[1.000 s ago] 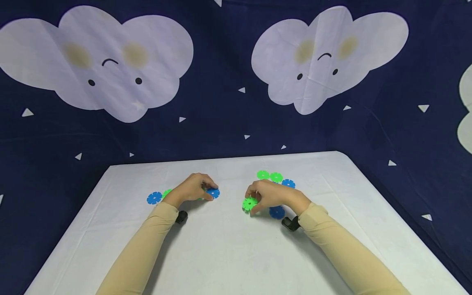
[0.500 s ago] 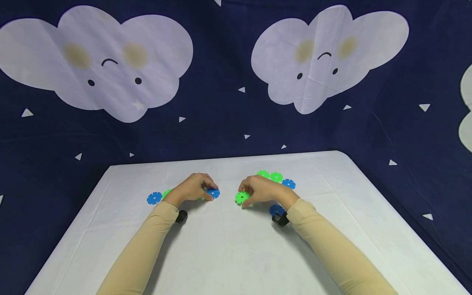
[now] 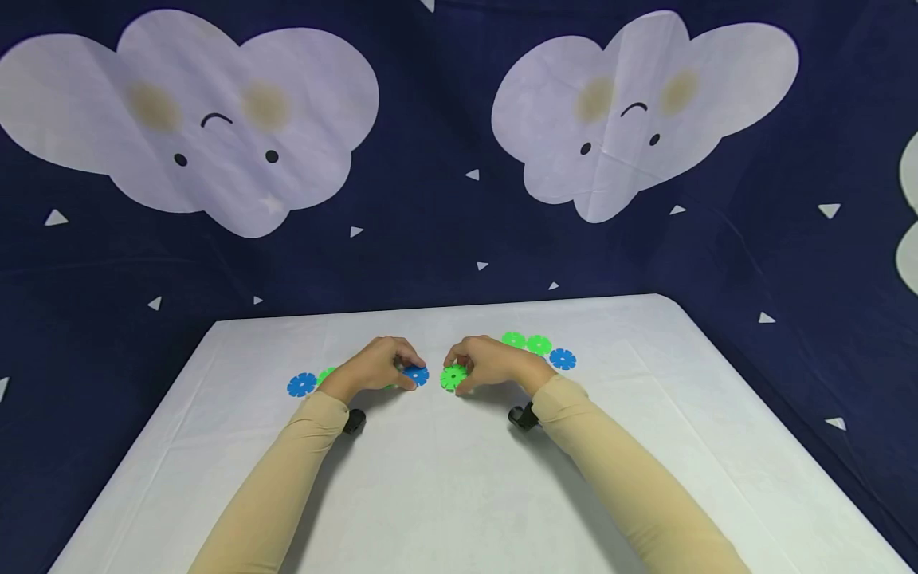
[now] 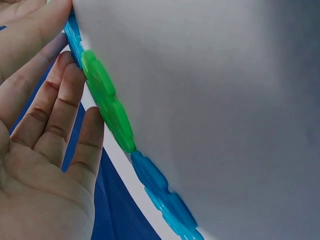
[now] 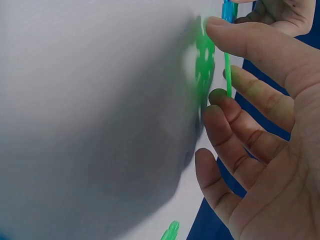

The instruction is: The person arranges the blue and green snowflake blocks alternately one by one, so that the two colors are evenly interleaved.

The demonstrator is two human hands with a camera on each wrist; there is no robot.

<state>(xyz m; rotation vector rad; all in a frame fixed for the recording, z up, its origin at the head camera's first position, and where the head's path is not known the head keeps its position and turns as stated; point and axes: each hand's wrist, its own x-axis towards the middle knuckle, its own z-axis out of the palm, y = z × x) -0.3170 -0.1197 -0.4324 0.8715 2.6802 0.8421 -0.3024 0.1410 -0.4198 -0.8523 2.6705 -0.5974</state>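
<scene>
In the head view my left hand (image 3: 376, 364) pinches a blue notched disc (image 3: 418, 375) at the right end of a row on the white table. Other discs of that row are partly hidden under the hand: a green disc (image 3: 326, 374) and, outermost, a blue disc (image 3: 302, 384). The left wrist view shows green pieces (image 4: 107, 102) and blue pieces (image 4: 162, 187) edge to edge. My right hand (image 3: 491, 361) holds a green notched disc (image 3: 453, 377) between thumb and fingers, a short gap from the blue one. Seen edge-on in the right wrist view, this green disc (image 5: 228, 75) stands off the table.
At the back right lie two green discs (image 3: 512, 340) side by side and a blue disc (image 3: 562, 359). A dark blue curtain with clouds (image 3: 638, 112) hangs behind the table's (image 3: 430, 494) far edge. Black wrist cameras (image 3: 523, 417) sit under both wrists.
My right hand has carried the green disc leftward and slightly back, close to the blue disc. The left hand stays in place. My right sleeve now covers a blue disc seen before.
</scene>
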